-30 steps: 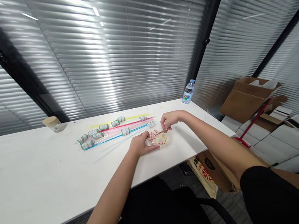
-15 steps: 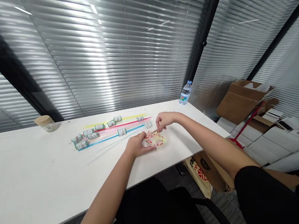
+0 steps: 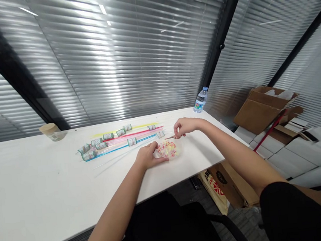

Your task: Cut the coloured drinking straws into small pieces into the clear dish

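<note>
- Currently: L hand (image 3: 147, 156) steadies clear bowl (image 3: 179, 149) at its left side, fingers curved round it, thumb on near side.
- R hand (image 3: 186, 125): fingers pinching thin tool (image 3: 170, 137), tip pointing left, at/above bowl's far rim. Whether tip grips anything = too small to tell.
- Bowl sits on white surface (image 3: 42, 192), near right end, w/ small red/yellow/white pcs (image 3: 167, 149) inside.
- Step (judged): prob. working pcs w/ tool, tip clear of them now. Next move likely calls for steady L hold + fine R pinch to aim tip.
- Diff vs 1 s ago: tip was down over pcs, now up by far rim; L grip approx same.
- Around: colored sticks (image 3: 115, 153) w/ labeled wraps lie left of bowl; bottle (image 3: 200, 100) far right; lidded cup (image 3: 52, 133) far left.
</note>
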`<state>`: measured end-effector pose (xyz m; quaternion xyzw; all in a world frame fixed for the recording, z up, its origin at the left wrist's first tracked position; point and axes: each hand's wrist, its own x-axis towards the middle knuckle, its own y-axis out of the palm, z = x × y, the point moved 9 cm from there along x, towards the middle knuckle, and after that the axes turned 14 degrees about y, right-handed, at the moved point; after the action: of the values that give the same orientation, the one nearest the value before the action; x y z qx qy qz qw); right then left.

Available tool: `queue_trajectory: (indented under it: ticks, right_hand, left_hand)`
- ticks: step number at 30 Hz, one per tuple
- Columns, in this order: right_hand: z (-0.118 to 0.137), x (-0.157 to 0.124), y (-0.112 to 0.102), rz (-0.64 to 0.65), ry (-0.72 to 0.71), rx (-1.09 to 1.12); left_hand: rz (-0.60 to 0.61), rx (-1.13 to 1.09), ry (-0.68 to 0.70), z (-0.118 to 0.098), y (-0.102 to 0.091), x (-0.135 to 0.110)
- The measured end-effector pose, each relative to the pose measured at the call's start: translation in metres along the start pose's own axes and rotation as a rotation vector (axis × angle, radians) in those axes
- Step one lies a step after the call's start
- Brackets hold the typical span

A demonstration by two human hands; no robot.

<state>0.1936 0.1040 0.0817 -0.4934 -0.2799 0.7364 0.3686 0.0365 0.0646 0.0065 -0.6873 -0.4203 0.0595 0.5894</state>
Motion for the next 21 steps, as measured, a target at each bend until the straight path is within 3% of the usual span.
queue_trajectory:
  ticks: [4,9,14,17,21]
  right_hand:
    - [-0.006,-0.013,-0.001,0.03,-0.111,0.175]
    - [-0.027,-0.022,-0.008,-0.098,-0.17,0.454]
    - [-0.041,-0.019,0.003,-0.207,-0.221,0.687]
    - [-0.051,-0.012,0.01,-0.327,-0.251,0.847]
    - [-0.074,0.006,0.018,-0.58,-0.251,1.122]
  left_hand:
    - [-0.084,-0.012,-0.07,0.006,-0.006,-0.002]
    - [-0.202,-0.045,-0.145,0.014,-0.011,-0.006]
    - [-0.262,0.005,-0.196,0.016,-0.014,-0.008]
    - [-0.266,0.015,-0.215,0.015,-0.013,-0.008]
    - [-0.268,0.031,-0.227,0.012,-0.016,-0.007]
